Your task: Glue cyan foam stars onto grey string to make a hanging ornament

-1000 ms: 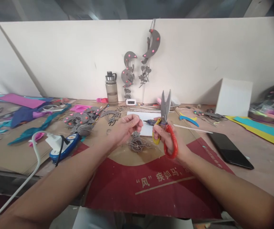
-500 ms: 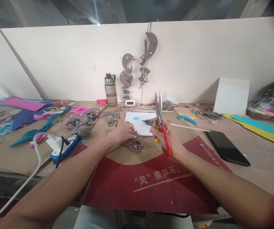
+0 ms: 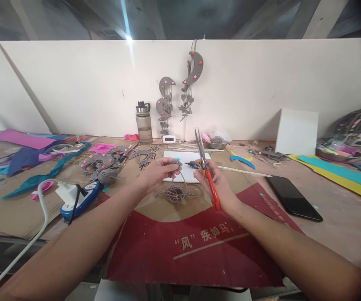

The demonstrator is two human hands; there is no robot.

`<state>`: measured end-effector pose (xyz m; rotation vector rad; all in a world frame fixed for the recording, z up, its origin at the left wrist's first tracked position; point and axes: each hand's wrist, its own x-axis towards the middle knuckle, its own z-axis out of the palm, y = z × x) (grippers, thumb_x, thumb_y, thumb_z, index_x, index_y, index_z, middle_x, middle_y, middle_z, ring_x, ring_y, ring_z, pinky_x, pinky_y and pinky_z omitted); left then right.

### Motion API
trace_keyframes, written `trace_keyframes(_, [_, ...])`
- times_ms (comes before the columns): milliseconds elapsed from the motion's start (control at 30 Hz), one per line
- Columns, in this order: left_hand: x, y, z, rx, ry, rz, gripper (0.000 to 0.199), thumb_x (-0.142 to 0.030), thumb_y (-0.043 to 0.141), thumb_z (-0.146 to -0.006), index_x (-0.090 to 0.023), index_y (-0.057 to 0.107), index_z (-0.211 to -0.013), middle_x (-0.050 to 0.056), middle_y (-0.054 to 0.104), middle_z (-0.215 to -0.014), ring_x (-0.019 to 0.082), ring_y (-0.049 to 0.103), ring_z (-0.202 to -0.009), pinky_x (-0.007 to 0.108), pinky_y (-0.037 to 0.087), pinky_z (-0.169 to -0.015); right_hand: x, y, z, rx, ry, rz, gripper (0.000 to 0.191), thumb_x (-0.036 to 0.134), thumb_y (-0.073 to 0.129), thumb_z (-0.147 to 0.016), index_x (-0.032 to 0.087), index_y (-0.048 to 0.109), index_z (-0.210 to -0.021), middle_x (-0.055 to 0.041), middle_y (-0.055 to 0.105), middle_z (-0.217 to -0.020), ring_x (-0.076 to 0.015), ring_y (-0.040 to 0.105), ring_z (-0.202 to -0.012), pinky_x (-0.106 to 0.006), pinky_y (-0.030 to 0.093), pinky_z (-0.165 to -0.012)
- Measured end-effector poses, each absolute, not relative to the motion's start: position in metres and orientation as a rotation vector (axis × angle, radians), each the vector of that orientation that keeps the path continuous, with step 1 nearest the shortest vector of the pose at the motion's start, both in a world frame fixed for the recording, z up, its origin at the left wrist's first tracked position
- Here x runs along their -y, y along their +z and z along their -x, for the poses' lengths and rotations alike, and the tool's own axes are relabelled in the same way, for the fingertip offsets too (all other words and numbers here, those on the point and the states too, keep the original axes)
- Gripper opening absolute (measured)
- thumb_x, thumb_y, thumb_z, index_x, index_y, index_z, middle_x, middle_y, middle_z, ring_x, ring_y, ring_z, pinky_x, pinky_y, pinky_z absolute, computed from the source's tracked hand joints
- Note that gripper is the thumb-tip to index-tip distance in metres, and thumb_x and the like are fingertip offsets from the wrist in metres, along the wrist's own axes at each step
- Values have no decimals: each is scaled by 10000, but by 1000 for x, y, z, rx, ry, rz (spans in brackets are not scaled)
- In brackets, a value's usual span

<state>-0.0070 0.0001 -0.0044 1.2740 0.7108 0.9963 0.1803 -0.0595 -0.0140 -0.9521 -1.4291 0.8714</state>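
My left hand pinches a small grey piece, and grey cord hangs from it. Below lies a loose coil of grey cord on the cardboard. My right hand is closed round red-handled scissors, their blades pointing up and slightly parted. Beside the scissors a dark pointed tool with yellow parts shows over the white sheet; whether my right hand also grips it I cannot tell. A turquoise cut-out lies on the sheet, partly behind my left fingers.
A blue power strip with a white plug sits at left, near grey moon shapes. A water bottle and small clock stand at the back. Moon hangings are on the white board. At right lies a black phone.
My left hand has lifted the small grey piece from beside the coil, drawing its cord up. The scissors have turned slightly in my right hand. The view has shifted a little.
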Motion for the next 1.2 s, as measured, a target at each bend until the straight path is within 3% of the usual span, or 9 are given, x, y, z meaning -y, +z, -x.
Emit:
trace_keyframes(233, [12,-6,-3,-746,1008,-1295,253,-260,804,-613,-124,690,-793,57,689,-851,138,606,-789,271,436,-739,54,-21,-184,1384,967,888,503,343,743,-684,258,452,-1085,17,593,-855,-115,533,-739,-267,415,-684])
trace_keyframes(467, [12,-17,-9,-678,995,-1285,200,-277,787,-645,-135,680,-736,1,613,-659,67,509,-577,207,376,-549,53,-24,-182,1417,1072,893,468,350,757,-652,234,480,-1010,56,552,-731,-85,478,-610,-235,364,-574])
trace_keyframes(700, [14,-16,-10,-701,937,-1269,284,-289,805,-621,-127,665,-807,-10,586,-654,50,492,-521,201,394,-526,56,-18,-183,1337,980,832,508,359,761,-663,245,461,-1057,30,587,-819,-109,548,-742,-274,425,-723])
trace_keyframes(933, [21,-19,-13,-726,852,-1289,298,-354,770,-666,-123,611,-766,-1,572,-604,81,529,-517,219,424,-521,54,-20,-184,1357,933,841,423,310,728,-693,219,483,-1026,61,510,-719,-73,456,-614,-228,381,-601])
trace_keyframes(1100, [16,-18,-11,-699,922,-1228,276,-332,759,-685,-122,591,-749,-7,557,-583,68,504,-498,195,395,-485,51,-17,-189,1268,909,854,352,406,620,-784,245,444,-1042,74,476,-683,-79,437,-535,-234,389,-534])
trace_keyframes(1200, [12,-16,-9,-665,1003,-1187,267,-313,760,-687,-115,603,-774,6,588,-669,58,518,-531,186,394,-492,51,-17,-190,1368,863,936,311,467,534,-836,241,459,-1035,59,474,-683,-92,439,-535,-244,396,-524])
